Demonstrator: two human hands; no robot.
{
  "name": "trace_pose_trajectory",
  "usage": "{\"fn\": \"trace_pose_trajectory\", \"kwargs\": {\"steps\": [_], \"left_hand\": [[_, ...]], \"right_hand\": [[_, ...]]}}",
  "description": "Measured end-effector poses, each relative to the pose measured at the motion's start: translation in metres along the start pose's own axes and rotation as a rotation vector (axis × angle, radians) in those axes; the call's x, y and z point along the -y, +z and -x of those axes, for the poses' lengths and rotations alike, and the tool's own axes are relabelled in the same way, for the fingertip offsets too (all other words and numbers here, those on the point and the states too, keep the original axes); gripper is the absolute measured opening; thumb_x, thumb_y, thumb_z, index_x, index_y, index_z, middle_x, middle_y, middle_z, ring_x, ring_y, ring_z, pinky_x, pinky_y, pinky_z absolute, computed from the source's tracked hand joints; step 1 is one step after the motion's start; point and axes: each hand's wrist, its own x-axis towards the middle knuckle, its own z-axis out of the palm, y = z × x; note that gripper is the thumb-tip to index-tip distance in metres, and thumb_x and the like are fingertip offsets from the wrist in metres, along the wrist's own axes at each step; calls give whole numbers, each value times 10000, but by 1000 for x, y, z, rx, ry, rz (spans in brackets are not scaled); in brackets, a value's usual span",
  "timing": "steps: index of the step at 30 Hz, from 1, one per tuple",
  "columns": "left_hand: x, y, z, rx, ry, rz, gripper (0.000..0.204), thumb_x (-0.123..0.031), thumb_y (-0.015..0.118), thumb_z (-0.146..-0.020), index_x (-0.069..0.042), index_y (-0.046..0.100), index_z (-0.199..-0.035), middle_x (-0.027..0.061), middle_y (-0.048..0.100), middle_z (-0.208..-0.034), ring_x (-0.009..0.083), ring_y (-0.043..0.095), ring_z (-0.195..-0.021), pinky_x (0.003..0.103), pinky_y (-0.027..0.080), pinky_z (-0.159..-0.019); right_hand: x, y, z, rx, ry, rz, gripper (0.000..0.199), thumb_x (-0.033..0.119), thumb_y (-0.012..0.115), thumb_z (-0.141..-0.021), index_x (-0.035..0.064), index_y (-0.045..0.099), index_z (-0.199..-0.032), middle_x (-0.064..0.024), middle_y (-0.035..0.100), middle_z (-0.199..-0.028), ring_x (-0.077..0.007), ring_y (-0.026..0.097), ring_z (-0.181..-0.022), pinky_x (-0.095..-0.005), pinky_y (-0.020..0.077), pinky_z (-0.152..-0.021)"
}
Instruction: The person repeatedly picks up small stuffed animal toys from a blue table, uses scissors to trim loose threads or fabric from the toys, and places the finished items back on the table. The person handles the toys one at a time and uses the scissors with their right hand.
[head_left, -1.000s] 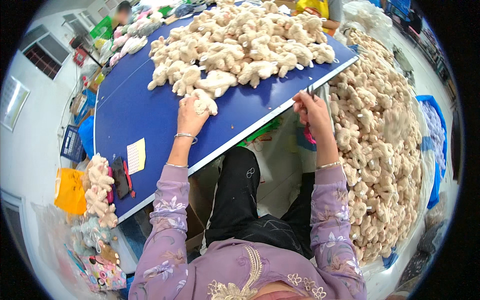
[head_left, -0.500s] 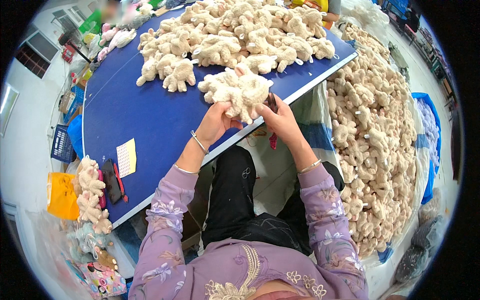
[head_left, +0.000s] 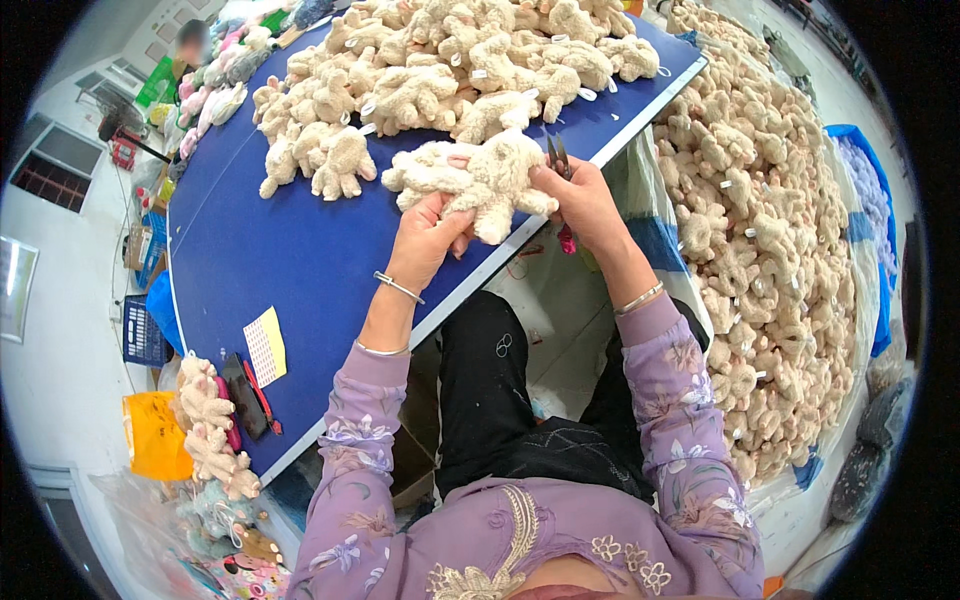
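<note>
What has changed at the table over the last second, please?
The left hand has drawn a plush toy rightward from the near edge of the heap; the right hand, still holding scissors, has moved left and now holds the toy's right side. The phone and paper lie on the table as before.

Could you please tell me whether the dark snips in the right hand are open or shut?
Open: the snips in the right hand show two dark tips standing apart, with a gap between them.
</note>
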Motion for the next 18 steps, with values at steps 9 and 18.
{"fn": "trace_pose_trajectory", "kwargs": {"steps": [9,18], "left_hand": [[-9,4,5,182,-153,-2,455,-273,647,-869,11,511,-1198,41,631,-894,87,589,-680,188,463,-547],[-1,21,2,-127,34,179,118,-168,583,-925,-66,577,-985,14,628,-802,49,527,-563,191,381,-447]], "right_hand": [[0,5,-1,48,-118,-211,239,266,599,-913,36,647,-958,56,593,-795,-16,492,-671,-197,388,-576],[-6,6,3,-39,-2,-166,271,282,572,-930,18,632,-944,14,594,-771,-22,449,-574,-209,353,-484]]}}
